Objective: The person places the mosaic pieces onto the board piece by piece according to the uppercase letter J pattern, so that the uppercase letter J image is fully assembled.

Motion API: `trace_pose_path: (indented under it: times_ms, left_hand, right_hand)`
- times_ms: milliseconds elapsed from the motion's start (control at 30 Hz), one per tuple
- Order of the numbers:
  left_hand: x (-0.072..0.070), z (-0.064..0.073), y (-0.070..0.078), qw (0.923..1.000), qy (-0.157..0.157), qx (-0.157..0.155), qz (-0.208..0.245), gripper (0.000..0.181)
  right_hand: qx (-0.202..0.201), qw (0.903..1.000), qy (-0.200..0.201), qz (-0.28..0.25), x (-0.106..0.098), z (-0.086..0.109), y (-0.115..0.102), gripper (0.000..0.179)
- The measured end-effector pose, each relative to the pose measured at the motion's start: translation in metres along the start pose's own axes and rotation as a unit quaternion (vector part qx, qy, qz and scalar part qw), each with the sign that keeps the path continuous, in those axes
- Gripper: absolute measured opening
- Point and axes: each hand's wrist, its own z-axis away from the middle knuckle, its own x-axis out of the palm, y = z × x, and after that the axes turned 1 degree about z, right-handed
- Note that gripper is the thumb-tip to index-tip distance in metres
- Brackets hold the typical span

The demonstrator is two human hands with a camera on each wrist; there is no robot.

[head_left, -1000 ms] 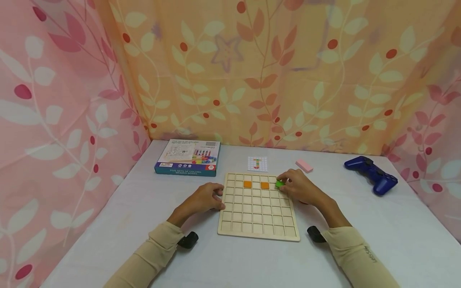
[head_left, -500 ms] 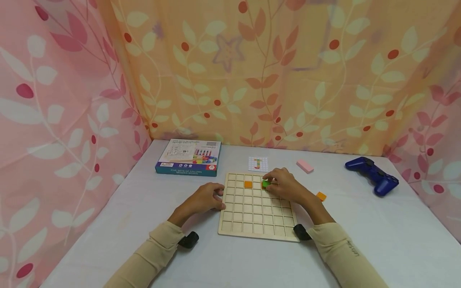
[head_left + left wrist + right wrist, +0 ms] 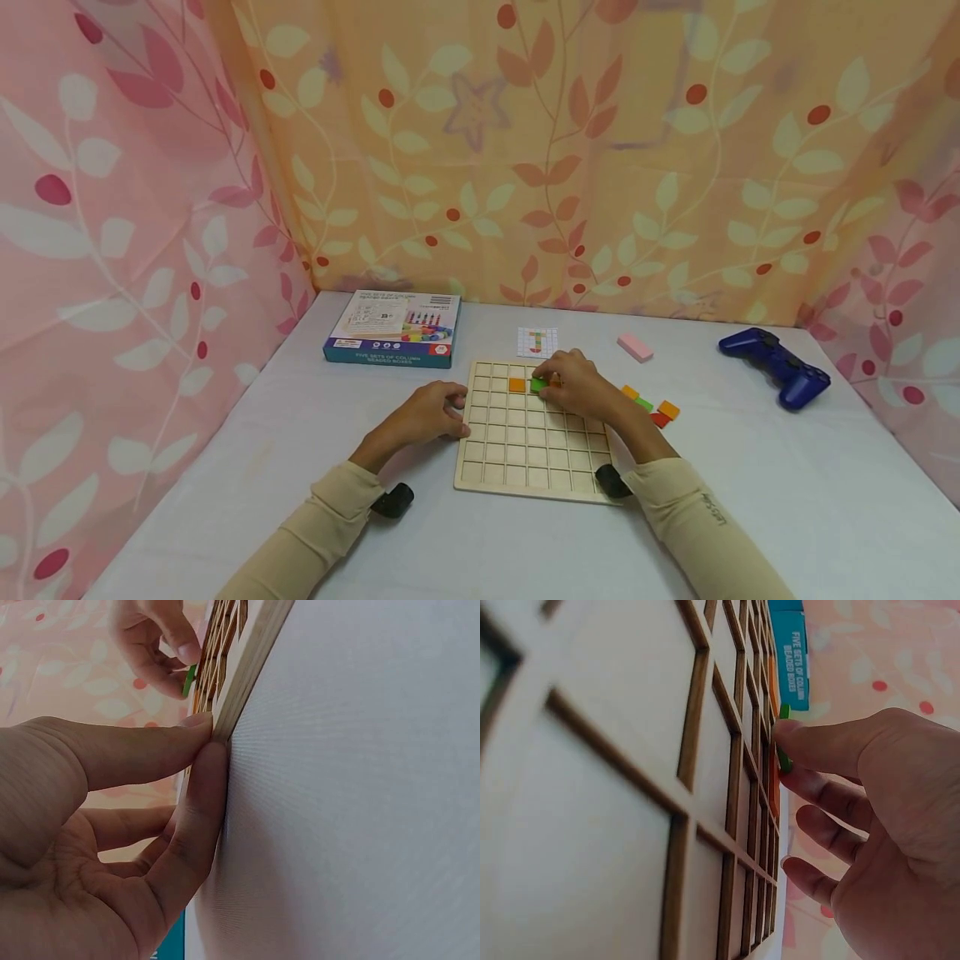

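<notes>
My right hand [image 3: 579, 387] pinches a small green tile [image 3: 538, 386] between thumb and fingers over the second row of the wooden grid board [image 3: 536, 457]. In the right wrist view, the green tile [image 3: 784, 712] stands on edge against the board's face, tilted to the hand. One orange tile [image 3: 517, 385] lies in a cell just left of it; another orange tile [image 3: 556, 381], to its right, is partly covered by my fingers. At the board's left edge, my left hand [image 3: 422, 413] holds the rim [image 3: 238, 682] between thumb and forefinger.
Loose orange, green and red tiles [image 3: 643, 404] lie beside my right forearm. Behind the board are a pattern card [image 3: 537, 342] and a pink block [image 3: 634, 347]. A boxed set [image 3: 392, 328] stands at back left, and a blue game controller [image 3: 774, 365] at back right.
My right hand has carried the green tile leftward along the row, from the board's right side to between the two orange tiles. Loose tiles on the right have come into view. My left hand stays put.
</notes>
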Motion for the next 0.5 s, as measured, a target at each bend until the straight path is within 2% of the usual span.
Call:
trace_pose_path:
  times_ms: [500]
  left_hand:
    - [-0.0007,0.0021,0.0005,1.0,-0.002,-0.002,0.001,0.067]
  right_hand:
    - [-0.004,1.0,-0.001,-0.005,0.0024,-0.0022,-0.0041,0.025]
